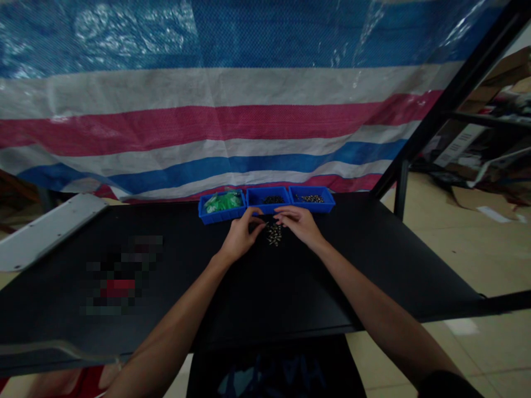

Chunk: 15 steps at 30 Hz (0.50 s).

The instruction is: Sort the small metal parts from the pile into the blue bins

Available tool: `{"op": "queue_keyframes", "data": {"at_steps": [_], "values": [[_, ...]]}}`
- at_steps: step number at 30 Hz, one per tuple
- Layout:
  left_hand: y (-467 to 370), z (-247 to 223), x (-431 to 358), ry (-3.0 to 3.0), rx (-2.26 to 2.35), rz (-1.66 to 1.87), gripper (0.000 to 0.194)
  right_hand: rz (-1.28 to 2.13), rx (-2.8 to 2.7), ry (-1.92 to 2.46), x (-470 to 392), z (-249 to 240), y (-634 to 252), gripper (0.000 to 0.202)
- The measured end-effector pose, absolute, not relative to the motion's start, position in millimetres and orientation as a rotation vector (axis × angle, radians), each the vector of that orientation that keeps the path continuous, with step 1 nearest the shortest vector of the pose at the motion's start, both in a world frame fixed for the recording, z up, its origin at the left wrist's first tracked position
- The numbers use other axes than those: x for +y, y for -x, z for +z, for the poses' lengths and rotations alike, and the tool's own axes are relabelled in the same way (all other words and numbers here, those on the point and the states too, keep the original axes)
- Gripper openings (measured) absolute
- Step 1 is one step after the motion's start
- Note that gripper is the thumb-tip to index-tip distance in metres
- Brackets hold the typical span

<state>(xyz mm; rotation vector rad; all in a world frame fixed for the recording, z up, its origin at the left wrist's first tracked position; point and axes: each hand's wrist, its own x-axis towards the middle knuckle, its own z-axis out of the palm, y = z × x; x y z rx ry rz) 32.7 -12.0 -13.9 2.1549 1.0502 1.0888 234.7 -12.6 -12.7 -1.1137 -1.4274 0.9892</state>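
Curving its fingers, the left hand [239,236] is just left of a loose pile of small metal pieces [274,235] on the black table [269,298], near three blue trays [258,196]; the right hand [302,224] bends beside the pile. Whether either grips anything, I cannot tell.
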Motion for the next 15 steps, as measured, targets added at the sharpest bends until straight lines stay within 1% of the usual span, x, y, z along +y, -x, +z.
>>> {"op": "queue_keyframes", "data": {"at_steps": [6, 9, 15], "values": [[-33.3, -11.3, -12.7, -2.028, 1.023, 1.157, 0.034, 1.022, -1.644, 1.042, -19.8, -11.2, -230.8, 0.021], [-32.9, -11.6, -12.1, -1.968, 1.023, 1.167, 0.035, 1.064, -1.624, 1.043, -20.4, -11.3, -231.1, 0.020], [-33.2, -13.6, -11.0, -1.892, 0.991, 1.179, 0.038, 1.264, -1.504, 0.993, -20.0, -11.7, -230.0, 0.025]]}}
